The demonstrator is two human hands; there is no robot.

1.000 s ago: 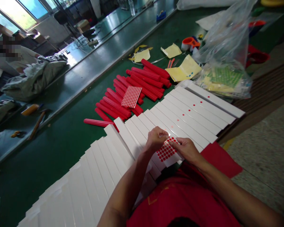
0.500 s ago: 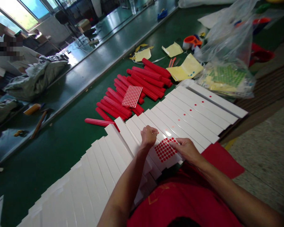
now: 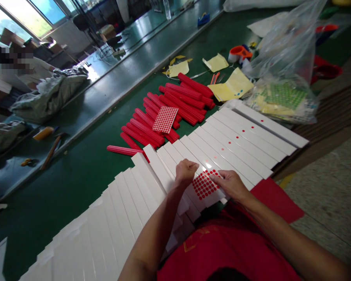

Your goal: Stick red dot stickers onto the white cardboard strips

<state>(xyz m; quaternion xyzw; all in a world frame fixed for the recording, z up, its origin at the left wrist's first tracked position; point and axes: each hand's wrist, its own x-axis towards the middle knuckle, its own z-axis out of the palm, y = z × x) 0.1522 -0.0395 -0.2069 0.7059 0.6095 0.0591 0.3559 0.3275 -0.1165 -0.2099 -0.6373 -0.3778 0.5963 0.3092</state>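
My right hand (image 3: 231, 185) holds a small sheet of red dot stickers (image 3: 204, 185) flat on a row of overlapping white strips (image 3: 240, 144) at the near table edge. My left hand (image 3: 186, 171) is just left of the sheet, its fingers curled into a pinch and pressed down on one white strip (image 3: 175, 156). What the pinch holds is too small to make out. Several strips to the right each carry one red dot (image 3: 236, 137).
A pile of red ribbed rods (image 3: 175, 107) lies on the green table (image 3: 76, 171) beyond the strips, with a second dot sheet (image 3: 165, 119) on top. Yellow backing papers (image 3: 232, 84), an orange tape dispenser (image 3: 238, 52) and a clear plastic bag (image 3: 283, 66) are at the far right. Another person sits far left.
My left hand left the dot sheet, moved left onto a white strip, and now sits a little lower and nearer the sheet. My right hand has kept hold of the sheet.
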